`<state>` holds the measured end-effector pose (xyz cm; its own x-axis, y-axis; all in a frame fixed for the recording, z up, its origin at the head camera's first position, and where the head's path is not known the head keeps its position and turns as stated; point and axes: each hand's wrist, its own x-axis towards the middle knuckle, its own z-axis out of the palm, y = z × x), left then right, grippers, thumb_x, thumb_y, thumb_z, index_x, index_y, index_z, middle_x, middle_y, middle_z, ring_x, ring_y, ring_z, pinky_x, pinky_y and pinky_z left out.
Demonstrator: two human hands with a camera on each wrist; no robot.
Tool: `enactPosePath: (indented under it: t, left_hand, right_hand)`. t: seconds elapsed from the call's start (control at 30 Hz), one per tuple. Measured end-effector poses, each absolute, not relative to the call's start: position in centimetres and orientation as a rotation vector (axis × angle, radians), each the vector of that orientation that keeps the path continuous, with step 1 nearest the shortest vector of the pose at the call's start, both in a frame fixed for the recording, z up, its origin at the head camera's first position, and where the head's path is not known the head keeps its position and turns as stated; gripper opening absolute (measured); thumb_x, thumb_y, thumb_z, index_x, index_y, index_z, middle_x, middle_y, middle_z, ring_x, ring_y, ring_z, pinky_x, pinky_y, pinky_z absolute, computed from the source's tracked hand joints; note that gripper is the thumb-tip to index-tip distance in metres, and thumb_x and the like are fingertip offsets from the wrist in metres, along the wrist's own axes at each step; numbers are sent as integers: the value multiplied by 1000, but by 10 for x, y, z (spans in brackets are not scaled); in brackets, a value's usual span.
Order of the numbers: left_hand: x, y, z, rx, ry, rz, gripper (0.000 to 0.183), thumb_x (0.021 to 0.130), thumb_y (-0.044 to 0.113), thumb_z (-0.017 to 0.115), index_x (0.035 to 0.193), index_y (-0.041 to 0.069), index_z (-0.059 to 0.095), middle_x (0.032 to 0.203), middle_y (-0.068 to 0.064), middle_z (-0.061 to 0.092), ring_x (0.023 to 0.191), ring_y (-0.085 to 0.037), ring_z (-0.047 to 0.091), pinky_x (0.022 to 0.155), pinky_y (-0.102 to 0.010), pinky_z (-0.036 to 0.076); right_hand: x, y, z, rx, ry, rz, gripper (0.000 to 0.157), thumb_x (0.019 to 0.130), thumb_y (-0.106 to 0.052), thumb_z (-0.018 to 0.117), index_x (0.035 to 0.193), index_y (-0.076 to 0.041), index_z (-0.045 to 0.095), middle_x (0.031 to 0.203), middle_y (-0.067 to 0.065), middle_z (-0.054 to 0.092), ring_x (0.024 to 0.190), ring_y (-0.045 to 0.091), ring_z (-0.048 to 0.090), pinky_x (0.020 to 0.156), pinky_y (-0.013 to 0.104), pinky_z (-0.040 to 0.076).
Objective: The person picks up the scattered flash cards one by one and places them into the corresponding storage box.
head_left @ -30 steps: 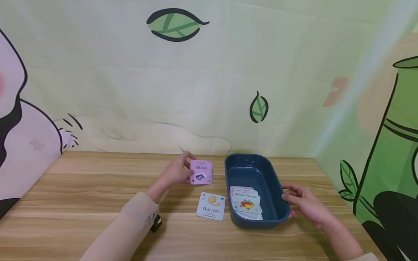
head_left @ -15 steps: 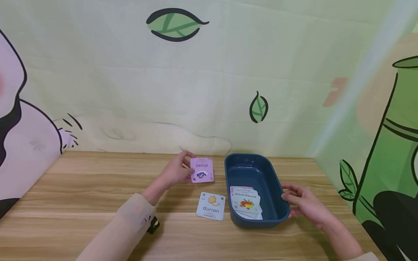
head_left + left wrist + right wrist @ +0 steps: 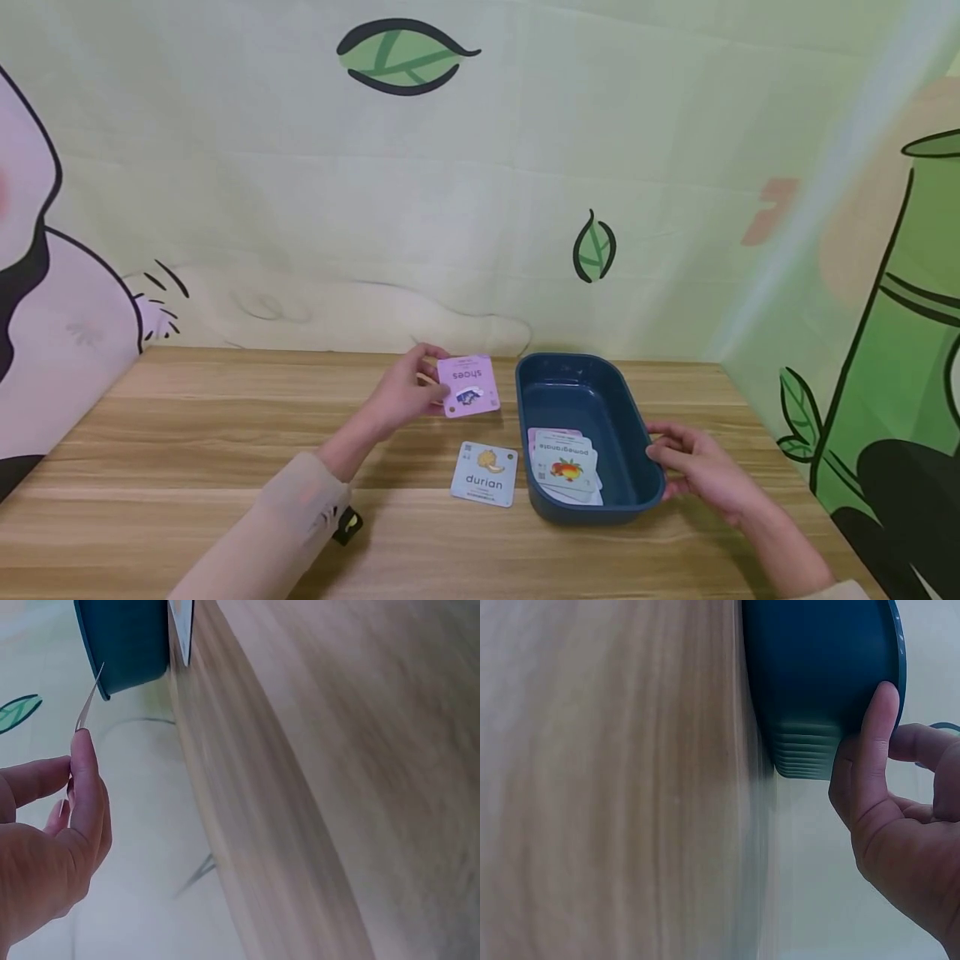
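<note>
My left hand (image 3: 401,392) pinches a purple card (image 3: 469,385) printed "shoes" by its left edge, thumb over its face. In the left wrist view the card (image 3: 90,697) shows edge-on, raised off the table. To its right stands a deep blue rectangular bin (image 3: 618,425). Inside, at the near left, lies a small pile of cards, with a "pomegranate" card (image 3: 566,471) on top. A pale blue "durian" card (image 3: 483,475) lies flat left of the bin. My right hand (image 3: 697,467) holds the bin's right rim, thumb at the lip and fingers against the outer wall (image 3: 802,675).
The wood-grain table (image 3: 210,467) backs onto a light green printed cloth (image 3: 300,208) with leaf drawings. Another cloth panel with a green bamboo picture (image 3: 892,333) rises at the right. A small dark object (image 3: 348,527) shows under my left sleeve.
My left hand lifts the shoes card slightly up and to the right, toward the bin, and the card tilts a little. The right hand, bin and durian card stay in place.
</note>
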<state>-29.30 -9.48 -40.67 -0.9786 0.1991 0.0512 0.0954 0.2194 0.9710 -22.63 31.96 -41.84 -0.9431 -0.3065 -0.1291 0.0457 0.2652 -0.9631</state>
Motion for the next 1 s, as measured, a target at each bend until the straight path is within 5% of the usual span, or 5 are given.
enactPosePath:
  t: [0.3, 1.0]
  left_hand:
    - [-282, -83, -400, 326, 2267, 1985, 51, 92, -17, 61, 138, -1, 49, 108, -23, 55, 89, -33, 65, 78, -48, 62]
    - [-268, -53, -402, 357, 2029, 1977, 45, 93, -14, 62, 135, -2, 50, 106, -21, 54, 84, -30, 67, 72, -37, 62]
  right_hand:
    - [-226, 320, -418, -225, 2250, -1727, 57, 105, -11, 55, 149, 16, 30, 106, 16, 60, 81, 24, 66, 63, 37, 60]
    - [-225, 320, -418, -218, 2255, -1730, 58, 105, -11, 55, 149, 17, 29, 107, 16, 59, 80, 23, 65, 63, 36, 60]
